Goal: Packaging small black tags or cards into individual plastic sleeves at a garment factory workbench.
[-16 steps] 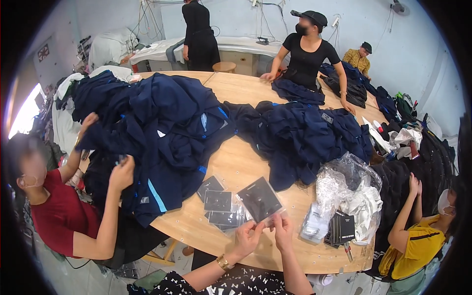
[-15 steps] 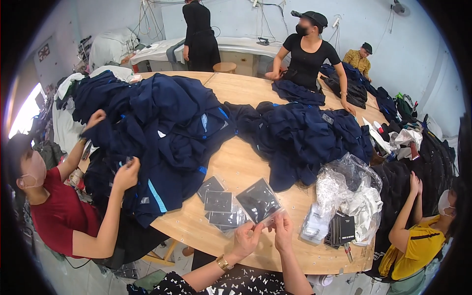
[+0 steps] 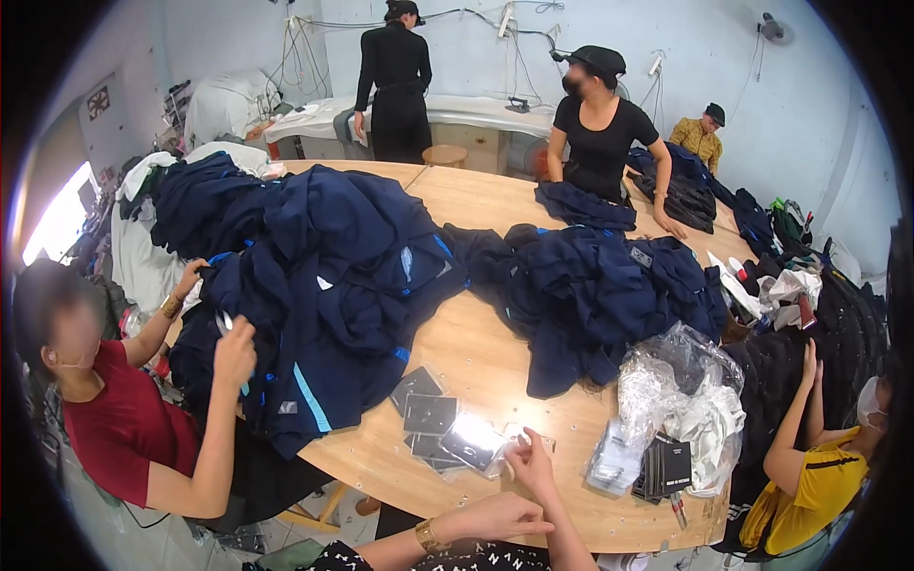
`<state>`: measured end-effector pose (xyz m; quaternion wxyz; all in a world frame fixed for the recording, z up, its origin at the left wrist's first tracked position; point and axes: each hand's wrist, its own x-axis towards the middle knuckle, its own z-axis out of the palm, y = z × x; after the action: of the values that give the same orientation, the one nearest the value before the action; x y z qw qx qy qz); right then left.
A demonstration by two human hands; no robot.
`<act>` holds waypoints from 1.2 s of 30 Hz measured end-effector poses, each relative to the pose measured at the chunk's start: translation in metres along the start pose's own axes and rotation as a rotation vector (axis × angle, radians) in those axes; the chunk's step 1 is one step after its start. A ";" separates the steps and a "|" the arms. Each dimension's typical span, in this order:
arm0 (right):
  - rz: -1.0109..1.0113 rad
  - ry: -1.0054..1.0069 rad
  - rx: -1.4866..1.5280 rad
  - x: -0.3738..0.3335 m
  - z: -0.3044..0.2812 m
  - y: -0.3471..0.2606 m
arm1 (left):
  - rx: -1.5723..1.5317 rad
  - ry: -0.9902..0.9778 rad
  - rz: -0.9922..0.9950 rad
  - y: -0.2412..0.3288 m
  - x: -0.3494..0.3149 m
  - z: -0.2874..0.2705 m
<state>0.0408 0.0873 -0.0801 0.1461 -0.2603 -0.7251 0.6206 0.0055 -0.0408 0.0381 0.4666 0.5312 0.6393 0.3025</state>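
A small pile of dark cards in clear plastic sleeves lies on the table in front of me. On its right side rests another sleeved card, glossy with glare. My right hand is beside that card's right edge, fingers partly apart around the clear plastic; I see no firm grip. Nearer to me, my left hand, with a gold watch on the wrist, reaches across toward my right forearm. Its fingers are stretched out and hold nothing. To the right are stacked black cards and a bundle of pale packets.
Navy garments heap the left of the wooden table, with another heap at centre right. A clear plastic bag sits at right. A person in red holds snips at left; a person in yellow sits right.
The sleeved card, held up between both hands before, now lies on the pile. My left hand has come away and drawn toward me. The view has tilted slightly upward.
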 end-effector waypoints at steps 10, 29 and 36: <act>-0.332 0.517 -0.394 -0.020 -0.077 -0.053 | -0.020 0.168 0.192 0.009 0.009 -0.007; -0.249 0.643 -1.010 -0.061 -0.112 0.006 | -0.036 0.215 0.194 0.007 0.016 -0.001; -0.076 0.418 -1.062 -0.061 -0.119 0.001 | -0.057 0.231 0.198 0.005 0.014 0.000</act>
<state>0.1547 0.1511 -0.0524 0.1579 -0.3889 -0.9021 0.1006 0.0078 -0.0263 0.0383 0.3726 0.5399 0.6243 0.4242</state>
